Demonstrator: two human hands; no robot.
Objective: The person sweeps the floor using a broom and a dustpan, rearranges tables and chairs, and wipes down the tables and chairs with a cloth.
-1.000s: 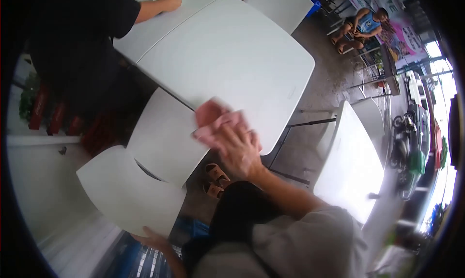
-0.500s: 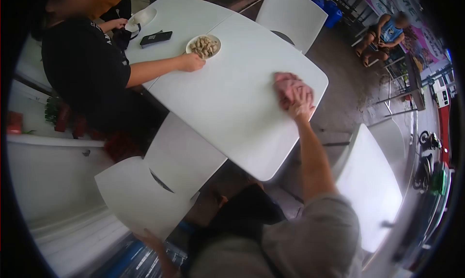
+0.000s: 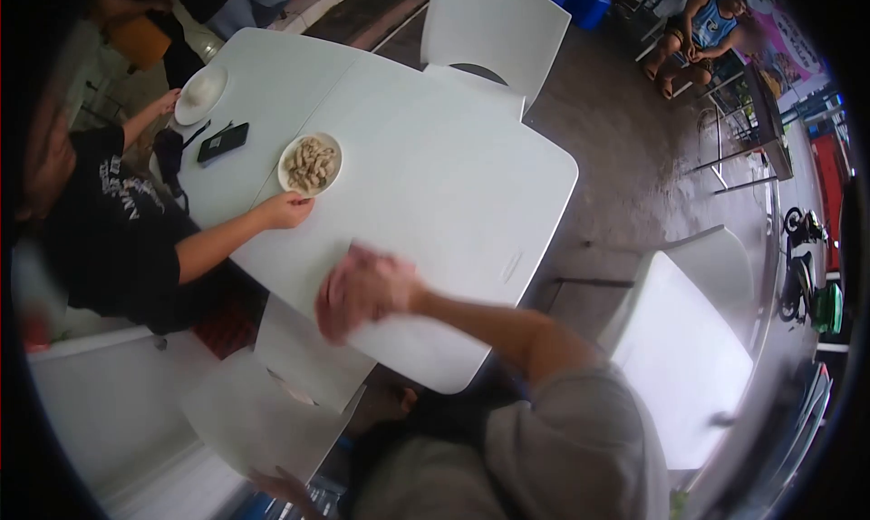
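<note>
My right hand (image 3: 385, 282), blurred by motion, is closed on a pink cloth (image 3: 341, 295) at the near long edge of the white table (image 3: 435, 175). Part of the cloth reaches past that edge, above a white chair (image 3: 308, 352). Low in the view, my left hand (image 3: 281, 485) is at the edge of the chair's backrest (image 3: 254, 411); its fingers are dim and blurred. Beyond the cloth, another person's hand (image 3: 288, 210) touches the rim of a bowl of food pieces (image 3: 310, 165).
A seated person in black (image 3: 118, 221) is at the left, by a black phone (image 3: 223, 144) and a white plate (image 3: 201, 94). Another white chair (image 3: 494, 35) stands across the table. A second white table (image 3: 684, 357) is at the right. Someone in blue (image 3: 711, 29) sits farther back.
My right hand and the cloth have moved from the table's right end leftward to its near edge. The view has shifted, showing more of the person in black and the plate.
</note>
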